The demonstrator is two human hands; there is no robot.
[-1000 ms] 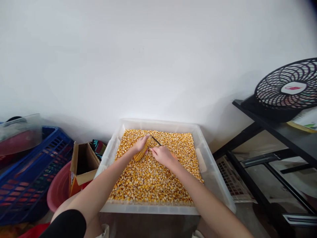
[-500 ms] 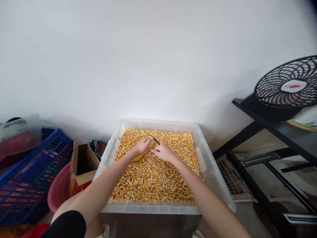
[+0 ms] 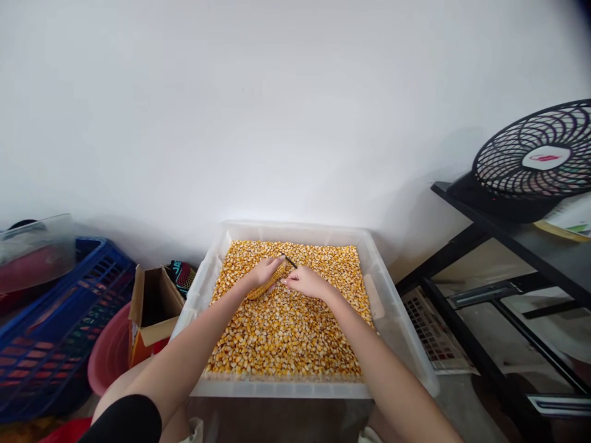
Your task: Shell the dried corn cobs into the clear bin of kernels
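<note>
A corn cob (image 3: 262,291) slants across my left hand (image 3: 268,272), whose fingers are wrapped round it. My right hand (image 3: 305,281) is closed on a thin dark tool (image 3: 290,261); its tip reaches toward the far end of the cob, close to my left fingertips. What kind of tool it is I cannot make out. Both hands are just above loose corn kernels (image 3: 295,338), which fill much of a translucent plastic bin (image 3: 295,389) in front of me.
To the left stand a blue plastic crate (image 3: 41,344), a pink basin (image 3: 108,347) and an open cardboard box (image 3: 157,301). On the right, a black fan (image 3: 545,157) sits on a black metal frame (image 3: 503,234). A white wall (image 3: 295,111) rises behind the bin.
Very little differs. My right hand and the thin tool have shifted slightly; my left hand keeps its hold on the corn cob.
</note>
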